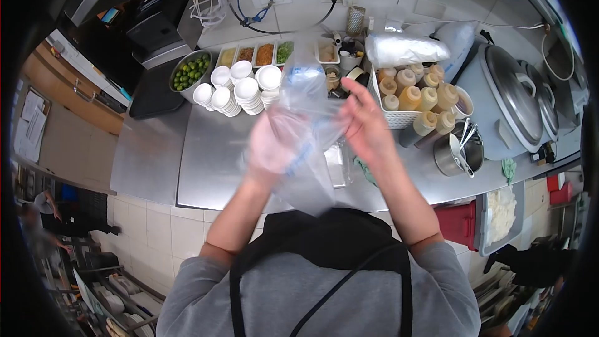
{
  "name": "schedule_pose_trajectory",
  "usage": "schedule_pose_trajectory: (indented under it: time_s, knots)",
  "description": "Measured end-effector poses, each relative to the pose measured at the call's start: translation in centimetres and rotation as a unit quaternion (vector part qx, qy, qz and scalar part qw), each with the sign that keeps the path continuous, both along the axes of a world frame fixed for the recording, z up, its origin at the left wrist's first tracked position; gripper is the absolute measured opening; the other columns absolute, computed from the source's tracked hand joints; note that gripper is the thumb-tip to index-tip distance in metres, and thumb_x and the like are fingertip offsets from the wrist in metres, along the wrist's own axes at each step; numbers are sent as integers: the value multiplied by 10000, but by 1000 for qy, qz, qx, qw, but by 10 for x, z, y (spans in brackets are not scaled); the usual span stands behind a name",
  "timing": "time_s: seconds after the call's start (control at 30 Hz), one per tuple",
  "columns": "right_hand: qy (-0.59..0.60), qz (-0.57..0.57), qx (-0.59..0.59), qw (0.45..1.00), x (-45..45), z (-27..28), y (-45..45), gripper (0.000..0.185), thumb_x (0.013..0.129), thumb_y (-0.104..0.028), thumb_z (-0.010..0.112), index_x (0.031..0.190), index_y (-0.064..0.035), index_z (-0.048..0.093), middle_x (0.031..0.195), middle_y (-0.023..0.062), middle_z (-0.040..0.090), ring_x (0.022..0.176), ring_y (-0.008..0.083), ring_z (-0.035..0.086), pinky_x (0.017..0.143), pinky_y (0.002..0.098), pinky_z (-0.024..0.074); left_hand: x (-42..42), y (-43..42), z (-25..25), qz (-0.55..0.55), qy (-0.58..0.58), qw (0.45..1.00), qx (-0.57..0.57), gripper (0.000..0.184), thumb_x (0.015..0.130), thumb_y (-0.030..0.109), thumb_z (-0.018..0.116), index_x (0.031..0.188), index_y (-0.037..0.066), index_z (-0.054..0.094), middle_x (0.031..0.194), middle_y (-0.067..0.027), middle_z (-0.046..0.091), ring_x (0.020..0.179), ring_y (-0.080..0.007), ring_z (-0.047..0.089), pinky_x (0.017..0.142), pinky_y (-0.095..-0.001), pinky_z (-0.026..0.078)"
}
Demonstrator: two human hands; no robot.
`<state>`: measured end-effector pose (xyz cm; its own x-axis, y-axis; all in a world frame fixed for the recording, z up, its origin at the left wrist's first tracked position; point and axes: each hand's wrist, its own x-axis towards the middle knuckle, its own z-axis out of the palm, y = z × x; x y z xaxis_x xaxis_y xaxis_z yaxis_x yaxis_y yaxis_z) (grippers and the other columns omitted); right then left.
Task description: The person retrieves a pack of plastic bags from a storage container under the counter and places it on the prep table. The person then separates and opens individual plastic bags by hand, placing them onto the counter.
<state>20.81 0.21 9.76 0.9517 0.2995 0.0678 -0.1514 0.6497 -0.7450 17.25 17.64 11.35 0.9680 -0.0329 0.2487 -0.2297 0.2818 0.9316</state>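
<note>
A clear plastic bag (312, 171) with blue print hangs in front of my chest, over the steel counter (212, 168). My left hand (272, 143) is at the bag's left side, partly behind or inside the film, and its fingers are smeared by motion. On the right side, my right hand (367, 123) is raised with its fingers apart, close to the bag's edge; whether it pinches the film cannot be made out. Beneath the bag, a small flat clear packet (337, 165) lies on the counter.
Stacked white cups (248, 93), a pot of limes (192, 73) and trays of chopped food (264, 54) stand at the back left. A basket (397, 118) of sauce bottles, a metal pot (448, 155) and large lidded containers (513, 93) stand right. A person (47, 206) is far left.
</note>
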Motion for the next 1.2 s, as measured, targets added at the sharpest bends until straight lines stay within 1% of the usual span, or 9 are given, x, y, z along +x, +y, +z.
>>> schedule_pose_trajectory:
  time_s: [0.03,0.13,0.23,0.37,0.7,0.8,0.9,1.13,1.2]
  knots:
    - [12,22,74,997,9,11,-4,217,811,-77,505,1013,-15,555,915,86,577,844,126,533,730,250,412,12,4,10,-112,180,900,-380,189,811,90,467,974,14,521,819,-48,572,713,-130,538,641,-240,444]
    - [-40,12,20,999,39,35,1,221,809,-108,517,995,1,568,889,79,577,782,104,518,686,228,401,56,20,3,-36,11,999,-25,232,767,68,513,990,7,514,872,-56,570,766,-173,549,728,-304,443]
    - [-114,-45,-214,969,83,25,15,225,803,-139,534,954,20,585,840,62,584,709,97,503,636,216,390,71,5,5,193,-258,865,384,265,834,197,428,992,-1,504,934,-130,547,897,-233,521,798,-337,421]
    - [-36,-58,-284,956,101,-34,31,195,786,-17,456,915,30,594,690,26,555,533,71,425,483,197,355,121,10,-70,109,138,955,-238,183,788,23,474,960,-23,516,910,-104,556,750,-146,567,629,-226,465]
    - [141,-80,-223,961,98,-154,9,147,779,-91,517,848,-5,613,775,43,593,658,118,521,563,239,397,122,22,-184,96,303,919,-232,176,840,170,477,883,16,549,784,-51,563,665,-127,528,597,-247,438]
    - [-107,-130,-553,816,63,-169,-34,127,752,-105,550,839,-44,619,753,36,578,658,196,533,564,310,410,95,52,-206,67,361,903,-222,192,831,219,505,889,40,548,777,-36,558,667,-127,518,618,-250,430]
    - [-312,-214,-765,520,1,-172,-71,155,686,-165,615,820,-88,626,761,46,547,766,247,508,646,363,403,60,79,-226,47,412,893,-174,208,825,243,516,892,48,542,785,-28,554,661,-125,511,617,-258,425]
    - [-172,-90,-858,475,-13,-177,-104,183,659,-206,637,819,-117,635,887,32,543,852,227,472,713,365,374,25,83,-214,11,395,911,-115,204,824,243,521,883,50,555,793,-23,557,670,-111,505,603,-245,413]
    - [-292,-216,-734,573,-11,-156,-71,181,657,-207,637,812,-113,639,925,55,539,854,240,465,716,367,373,24,71,-200,-13,377,923,-75,213,824,242,523,911,50,552,831,-26,561,700,-107,510,622,-246,414]
